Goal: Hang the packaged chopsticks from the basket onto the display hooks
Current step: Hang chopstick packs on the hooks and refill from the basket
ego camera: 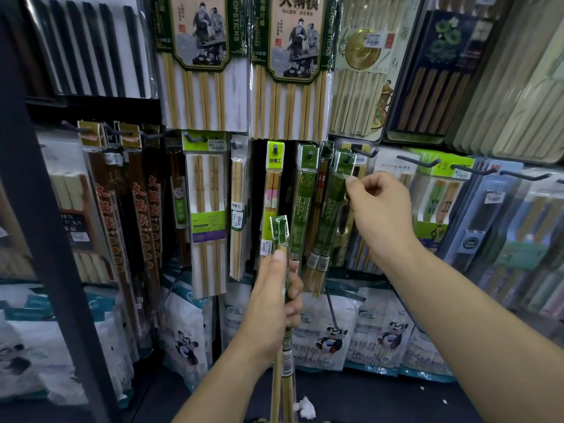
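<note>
My left hand (276,296) grips a bundle of green packaged chopsticks (279,236) upright in front of the display, thumb pressed on the pack. My right hand (377,209) is raised at the middle row, its thumb and fingers pinching the upper edge of a green chopstick pack (331,209) that hangs from a dark display hook (346,160). A second matching green pack (302,206) hangs just to its left. The basket is out of view.
Rows of other chopstick packs fill the wall on hooks, with bare hook ends (424,162) to the right. White panda-printed bags (332,334) line the bottom shelf. A dark shelf post (45,209) runs diagonally at the left. A crumpled white scrap (305,407) lies on the dark shelf.
</note>
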`<state>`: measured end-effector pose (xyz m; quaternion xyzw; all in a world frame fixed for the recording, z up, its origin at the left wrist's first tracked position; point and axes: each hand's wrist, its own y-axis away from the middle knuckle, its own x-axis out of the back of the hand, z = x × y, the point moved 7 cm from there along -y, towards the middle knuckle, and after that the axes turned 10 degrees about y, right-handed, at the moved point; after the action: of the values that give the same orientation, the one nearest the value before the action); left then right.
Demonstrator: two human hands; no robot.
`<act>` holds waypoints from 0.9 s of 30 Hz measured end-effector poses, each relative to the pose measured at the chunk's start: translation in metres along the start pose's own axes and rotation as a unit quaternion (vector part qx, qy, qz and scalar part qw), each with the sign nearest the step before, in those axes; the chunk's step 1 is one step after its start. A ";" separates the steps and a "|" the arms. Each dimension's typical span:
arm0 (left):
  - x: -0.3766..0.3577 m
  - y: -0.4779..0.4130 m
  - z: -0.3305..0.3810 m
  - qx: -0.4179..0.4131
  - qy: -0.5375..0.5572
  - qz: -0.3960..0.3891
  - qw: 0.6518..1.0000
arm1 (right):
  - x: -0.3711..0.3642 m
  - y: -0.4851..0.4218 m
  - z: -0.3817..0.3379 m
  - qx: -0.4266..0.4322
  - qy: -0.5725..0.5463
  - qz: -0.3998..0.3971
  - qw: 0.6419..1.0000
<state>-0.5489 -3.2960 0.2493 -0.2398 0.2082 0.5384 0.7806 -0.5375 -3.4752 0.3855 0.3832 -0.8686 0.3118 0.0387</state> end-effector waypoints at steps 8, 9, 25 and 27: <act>-0.006 0.004 0.003 -0.022 -0.024 0.003 0.999 | -0.044 0.065 -0.009 0.076 0.047 -0.260 0.962; -0.007 0.005 0.005 -0.033 -0.030 0.004 0.999 | -0.044 0.064 -0.009 0.075 0.040 -0.252 0.964; -0.007 0.007 0.014 -0.102 -0.032 0.030 0.994 | -0.035 0.058 -0.001 -0.025 -0.007 -0.240 0.970; -0.002 0.006 0.014 -0.109 -0.050 0.047 0.992 | -0.023 0.041 -0.008 -0.019 0.000 -0.190 0.982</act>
<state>-0.5546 -3.2873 0.2604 -0.2867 0.1200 0.6050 0.7331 -0.5511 -3.4352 0.3646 0.5403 -0.7859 0.2820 0.1046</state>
